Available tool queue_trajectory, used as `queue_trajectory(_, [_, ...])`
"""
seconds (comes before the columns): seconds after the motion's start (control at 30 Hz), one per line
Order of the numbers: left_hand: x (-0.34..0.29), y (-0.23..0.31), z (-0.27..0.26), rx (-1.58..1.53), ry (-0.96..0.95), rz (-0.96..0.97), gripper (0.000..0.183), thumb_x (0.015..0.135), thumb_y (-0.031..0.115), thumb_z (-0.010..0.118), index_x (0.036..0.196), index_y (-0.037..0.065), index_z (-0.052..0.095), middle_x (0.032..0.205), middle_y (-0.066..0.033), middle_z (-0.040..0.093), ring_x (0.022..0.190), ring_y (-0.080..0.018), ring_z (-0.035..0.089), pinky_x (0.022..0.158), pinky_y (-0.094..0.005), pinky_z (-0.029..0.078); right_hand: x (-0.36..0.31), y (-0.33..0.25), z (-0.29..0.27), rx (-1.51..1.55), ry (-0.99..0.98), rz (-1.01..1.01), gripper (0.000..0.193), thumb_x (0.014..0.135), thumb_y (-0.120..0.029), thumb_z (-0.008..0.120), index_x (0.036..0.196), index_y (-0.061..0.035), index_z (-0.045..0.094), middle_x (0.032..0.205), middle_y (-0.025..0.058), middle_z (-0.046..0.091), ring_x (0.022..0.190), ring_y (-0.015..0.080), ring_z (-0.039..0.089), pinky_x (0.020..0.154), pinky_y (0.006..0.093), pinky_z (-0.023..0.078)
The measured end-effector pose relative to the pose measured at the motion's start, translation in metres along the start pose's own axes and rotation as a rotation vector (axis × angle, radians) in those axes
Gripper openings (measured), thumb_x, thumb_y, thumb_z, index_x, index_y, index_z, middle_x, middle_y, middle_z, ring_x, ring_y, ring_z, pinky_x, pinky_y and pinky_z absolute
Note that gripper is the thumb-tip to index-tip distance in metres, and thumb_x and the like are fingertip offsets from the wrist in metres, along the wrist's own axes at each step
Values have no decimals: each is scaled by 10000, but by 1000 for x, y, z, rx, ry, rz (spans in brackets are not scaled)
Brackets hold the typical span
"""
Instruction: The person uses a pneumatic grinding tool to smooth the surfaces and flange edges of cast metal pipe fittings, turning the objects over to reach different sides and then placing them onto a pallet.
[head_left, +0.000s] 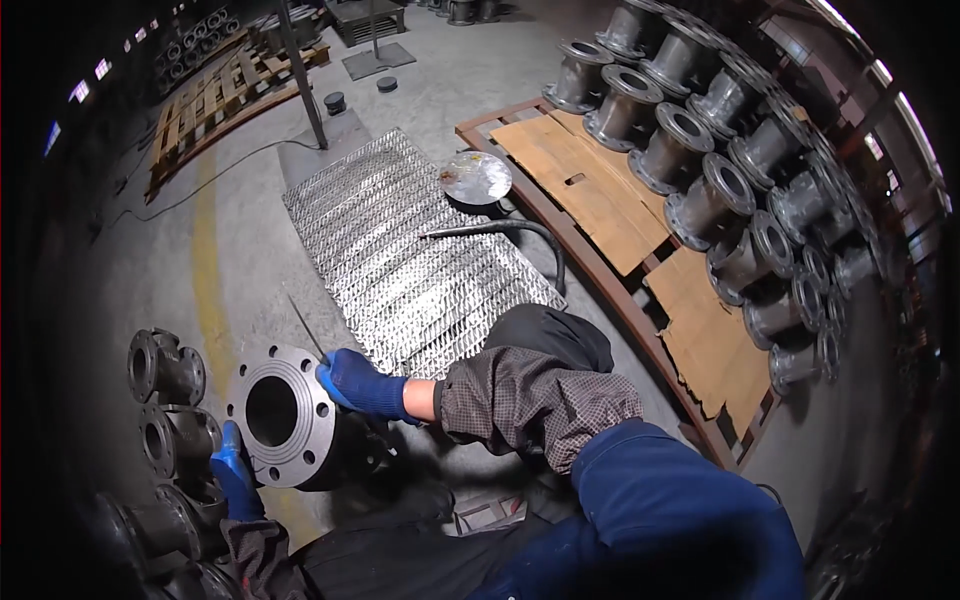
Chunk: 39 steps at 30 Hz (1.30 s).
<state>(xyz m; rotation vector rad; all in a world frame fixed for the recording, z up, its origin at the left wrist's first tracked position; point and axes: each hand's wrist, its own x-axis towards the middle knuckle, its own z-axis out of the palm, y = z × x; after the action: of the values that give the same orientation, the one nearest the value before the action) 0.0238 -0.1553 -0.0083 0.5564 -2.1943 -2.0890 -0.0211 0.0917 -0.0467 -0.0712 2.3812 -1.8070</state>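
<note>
Right hand (355, 385) clenched thin rod (303, 322); flanged fitting (304, 432) could have tipped had left hand (236, 472), touching eight o'clock, grip unclear, slipped

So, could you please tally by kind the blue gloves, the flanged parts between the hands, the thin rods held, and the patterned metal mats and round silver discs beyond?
Blue gloves on the left hand and right hand: 2
Flanged part: 1
Thin rod: 1
Patterned metal mat: 1
Round silver disc: 1
Total: 6
</note>
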Motion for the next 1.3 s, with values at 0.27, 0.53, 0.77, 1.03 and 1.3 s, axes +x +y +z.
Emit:
queue_trajectory(0.27, [-13, 57, 28, -40, -304, 143, 375, 953, 272, 443, 1151, -27, 553, 1093, -85, 604, 934, -158, 586, 795, -274, 472, -33, -58, -65, 59, 184, -149, 249, 805, -191, 474, 739, 31, 566, 745, 281, 579, 741, 434, 575, 669, 473, 455])
queue_trajectory(0.53, [15, 25, 97, 534, -448, 519, 259, 963, 140, 415, 1032, -38, 591, 820, -63, 624, 673, -89, 554, 556, -239, 442, -50, -24, -136, -36, 445, -59, 235, 773, -200, 505, 737, 9, 608, 755, 281, 592, 753, 433, 592, 690, 466, 471])
queue_trajectory(0.77, [-8, 45, 179, 325, -462, 279, 408, 931, 319, 501, 698, -9, 568, 585, 0, 512, 538, -78, 432, 469, -279, 350, -86, 18, -172, -127, 527, 63, 272, 819, -225, 478, 808, 18, 601, 776, 255, 610, 758, 403, 608, 694, 458, 477])
queue_trajectory(1.03, [29, 45, 174, 673, -447, 1341, 250, 782, 9, 585, 1031, -16, 592, 884, -124, 640, 745, -193, 631, 623, -302, 504, -102, 23, -210, 414, 9, 134, 316, 956, -209, 357, 974, 30, 562, 825, 117, 636, 605, 204, 636, 509, 282, 483])
queue_trajectory(1.3, [-65, 60, 147, 119, -225, -23, 463, 931, 432, 427, 1159, 62, 584, 738, -90, 632, 584, -113, 574, 544, -207, 468, -105, -23, -246, 300, 166, 79, 372, 905, -272, 443, 1109, 21, 547, 857, 154, 660, 651, 150, 631, 526, 196, 426])
